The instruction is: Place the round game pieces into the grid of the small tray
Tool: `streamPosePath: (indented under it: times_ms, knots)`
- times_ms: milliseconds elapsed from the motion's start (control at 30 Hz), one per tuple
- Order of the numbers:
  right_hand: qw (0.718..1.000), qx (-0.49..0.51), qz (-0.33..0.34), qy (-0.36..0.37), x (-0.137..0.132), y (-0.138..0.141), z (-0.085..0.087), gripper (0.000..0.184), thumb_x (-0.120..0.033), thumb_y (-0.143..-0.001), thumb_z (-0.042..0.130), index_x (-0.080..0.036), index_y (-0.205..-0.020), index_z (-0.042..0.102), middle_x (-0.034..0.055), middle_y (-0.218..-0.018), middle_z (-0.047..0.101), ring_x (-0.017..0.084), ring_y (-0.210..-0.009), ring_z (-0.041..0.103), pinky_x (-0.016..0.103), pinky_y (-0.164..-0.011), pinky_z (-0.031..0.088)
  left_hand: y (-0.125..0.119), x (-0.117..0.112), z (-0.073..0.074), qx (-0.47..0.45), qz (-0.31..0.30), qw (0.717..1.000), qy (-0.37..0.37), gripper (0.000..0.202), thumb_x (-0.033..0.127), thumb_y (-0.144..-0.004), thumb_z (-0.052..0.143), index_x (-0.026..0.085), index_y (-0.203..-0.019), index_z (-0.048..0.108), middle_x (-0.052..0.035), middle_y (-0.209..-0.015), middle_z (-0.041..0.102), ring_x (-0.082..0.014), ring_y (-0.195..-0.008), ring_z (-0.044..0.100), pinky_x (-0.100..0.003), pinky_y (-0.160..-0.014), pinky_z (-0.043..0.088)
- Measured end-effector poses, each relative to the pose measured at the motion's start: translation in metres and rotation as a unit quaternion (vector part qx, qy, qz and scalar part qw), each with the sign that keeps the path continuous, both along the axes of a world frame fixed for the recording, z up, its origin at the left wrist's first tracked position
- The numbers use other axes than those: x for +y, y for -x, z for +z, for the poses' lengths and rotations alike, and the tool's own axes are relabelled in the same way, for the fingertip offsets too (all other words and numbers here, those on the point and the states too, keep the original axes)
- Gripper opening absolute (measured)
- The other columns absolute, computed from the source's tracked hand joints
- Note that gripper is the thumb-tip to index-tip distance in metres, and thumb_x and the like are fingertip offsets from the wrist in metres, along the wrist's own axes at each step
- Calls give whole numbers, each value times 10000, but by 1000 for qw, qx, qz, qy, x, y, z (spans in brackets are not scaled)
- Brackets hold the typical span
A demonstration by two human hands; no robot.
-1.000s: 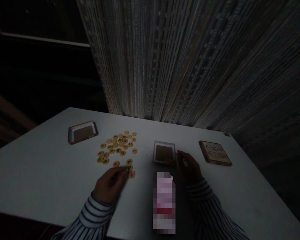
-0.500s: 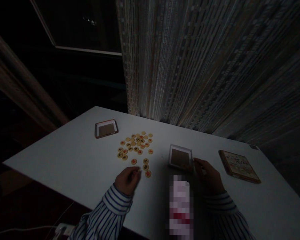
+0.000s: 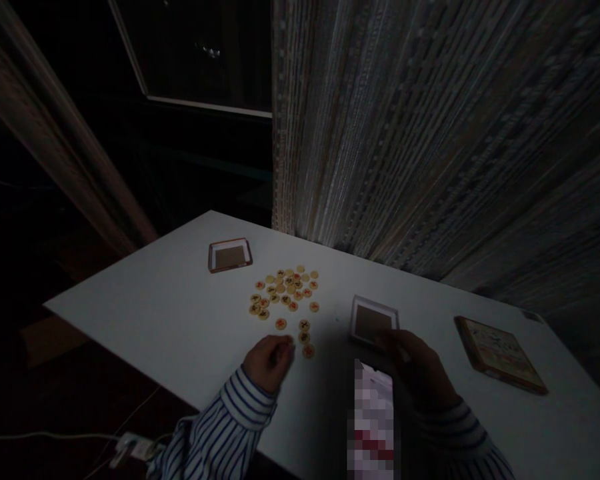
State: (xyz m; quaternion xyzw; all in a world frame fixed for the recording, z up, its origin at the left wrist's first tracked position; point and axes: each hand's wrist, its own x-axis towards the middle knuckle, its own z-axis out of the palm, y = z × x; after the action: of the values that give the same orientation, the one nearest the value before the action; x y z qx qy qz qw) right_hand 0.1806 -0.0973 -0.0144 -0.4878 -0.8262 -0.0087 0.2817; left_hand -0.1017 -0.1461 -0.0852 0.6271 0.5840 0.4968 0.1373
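Observation:
My left hand is closed in a pinch at the near side of a scatter of round wooden Chinese chess pieces. Whether anything sits between its fingertips is too dark to tell. Just right of it lie a red-marked piece and two black-marked ones in a short line. My right hand has its fingers drawn together over the near right corner of an open shallow box. What those fingers hold, if anything, cannot be made out. The box's brown bottom shows.
A second shallow open box lies at the far left of the white table. On the right is a flat box with a printed picture. A lit phone, partly pixelated, is between my forearms. A string curtain hangs behind the table.
My right hand has moved left, from beside the open box to over its near right corner. My left hand keeps its pinch near the pieces. The whole view has turned slightly left.

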Motion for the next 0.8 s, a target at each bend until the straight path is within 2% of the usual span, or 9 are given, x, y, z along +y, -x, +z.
streamPosePath:
  times_ms: [200,300,500,800]
  knots:
    - [999,-18,27,-14,2,15,6,271,-277,-867,388,-211,-847,650,64,-727,694,181,-618,644,279,-528,495,2,-2,7,17,1,1000,20,201,315,-790,498,178,-783,646,-41,-687,658,-129,-581,587,-252,-572,494]
    - [998,-11,52,-20,7,22,5,257,-270,-877,387,-196,-855,633,67,-739,687,176,-636,638,285,-555,494,5,-3,13,37,0,999,27,213,328,-788,494,183,-727,637,-24,-629,623,-128,-567,572,-248,-562,480]
    - [995,-4,101,3,13,36,8,166,-260,-846,475,-197,-896,620,69,-847,683,181,-757,635,308,-658,507,17,-1,24,43,-4,998,36,196,302,-783,507,176,-770,657,-25,-637,615,-127,-565,563,-245,-549,467]
    - [989,-56,137,-22,21,59,22,209,-250,-852,445,-185,-901,637,77,-796,684,178,-707,623,306,-635,481,37,11,33,42,33,999,2,185,300,-775,520,173,-741,651,-30,-661,623,-133,-590,574,-250,-570,475]
